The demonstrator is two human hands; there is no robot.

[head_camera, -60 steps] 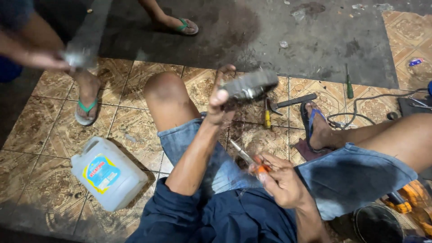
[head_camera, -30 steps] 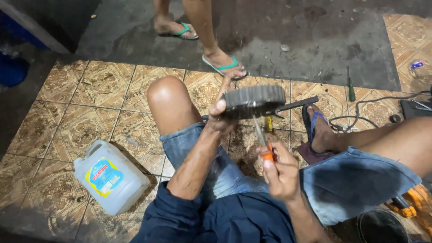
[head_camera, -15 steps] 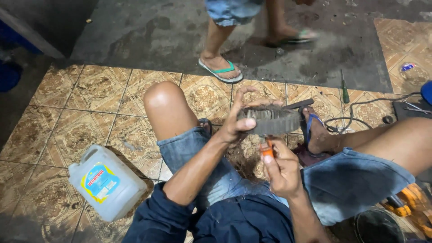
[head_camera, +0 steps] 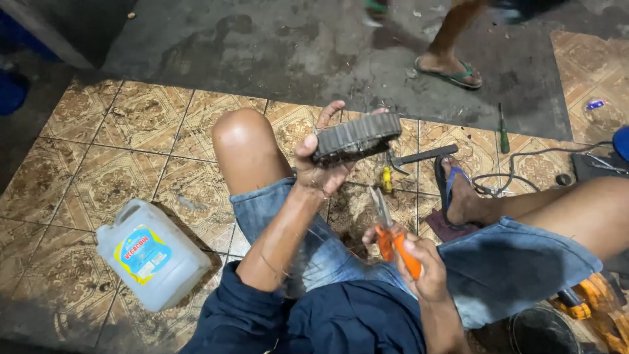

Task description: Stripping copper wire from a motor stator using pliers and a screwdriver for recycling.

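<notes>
A person sits on a patterned tile floor (head_camera: 131,131), seen from above, knees apart in denim shorts. The left hand (head_camera: 321,167) is raised over the left knee, its fingers (head_camera: 308,147) clasped around a dark, ribbed, round metal part (head_camera: 357,136), held edge-on and tilted, up off the floor near the middle of the scene. The right hand (head_camera: 422,265) sits lower and nearer, between the thighs, fingers clenched around the orange handles of a pair of pliers (head_camera: 392,236), whose metal tips point up toward the round part without touching it.

On the floor just beyond the part lie a small yellow-handled tool (head_camera: 386,178) and a dark hammer (head_camera: 419,156). Farther right lies a green-handled screwdriver (head_camera: 503,134), and a black cable (head_camera: 524,164) loops near the person's right foot, which wears a blue sandal (head_camera: 449,190). To the near left stands a translucent white plastic jug (head_camera: 152,254) with a blue and yellow label. At the far edge, another person's foot in a green sandal (head_camera: 452,71) steps on bare concrete.
</notes>
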